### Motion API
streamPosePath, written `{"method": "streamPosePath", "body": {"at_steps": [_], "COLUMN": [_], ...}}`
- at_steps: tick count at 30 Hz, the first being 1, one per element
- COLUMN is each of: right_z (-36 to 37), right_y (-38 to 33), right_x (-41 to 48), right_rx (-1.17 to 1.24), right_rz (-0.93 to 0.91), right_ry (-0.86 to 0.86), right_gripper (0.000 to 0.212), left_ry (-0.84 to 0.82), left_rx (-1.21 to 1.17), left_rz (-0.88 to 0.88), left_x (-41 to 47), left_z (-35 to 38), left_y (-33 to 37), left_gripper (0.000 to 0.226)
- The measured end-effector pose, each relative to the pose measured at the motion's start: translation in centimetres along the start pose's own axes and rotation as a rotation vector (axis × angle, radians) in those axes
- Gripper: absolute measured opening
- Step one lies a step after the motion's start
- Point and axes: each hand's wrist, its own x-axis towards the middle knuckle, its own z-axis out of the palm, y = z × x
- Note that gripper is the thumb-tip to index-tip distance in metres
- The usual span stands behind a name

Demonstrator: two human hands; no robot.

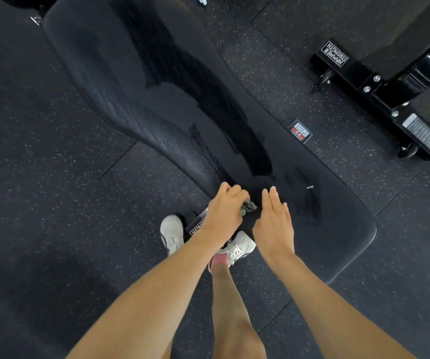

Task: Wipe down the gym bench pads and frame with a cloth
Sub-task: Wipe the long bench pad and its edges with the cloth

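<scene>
Bench pad (100, 73) part wiped, cloth (248, 206) bunched at its near edge.
Gripped tight in curled left hand (224, 211), cloth touching the pad; right hand (273, 221) flat beside it, fingers straight, holding nothing. Wet streak (208, 107) down the middle only. Likely risks: dry flanks and frame skipped with so small a wad; cloth slipping off the edge; damp vinyl left slick.

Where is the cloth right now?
Head view, low centre: the cloth is bunched in the left hand at the near end of the bench pad, just left of the flat right hand.
</scene>
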Motion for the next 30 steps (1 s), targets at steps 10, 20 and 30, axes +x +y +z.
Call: {"method": "streamPosePath", "body": {"at_steps": [10, 20, 30], "right_z": [1.2, 3.5, 5.8], "right_y": [0.7, 2.1, 2.8], "right_x": [-1.6, -5.6, -8.5], "right_rx": [0.086, 0.225, 0.308], "right_rz": [0.092, 0.362, 0.461], "right_ry": [0.065, 0.142, 0.137], "right_gripper": [0.071, 0.071, 0.073], "left_ry": [0.287, 0.062, 0.039], "left_rx": [0.046, 0.032, 0.098], "left_rz": [-0.287, 0.209, 0.173], "left_x": [3.6, -2.8, 2.5], "left_z": [-5.2, 5.1, -2.2], "left_y": [-5.3, 2.1, -3.1], "left_gripper": [0.043, 0.044, 0.043]}}
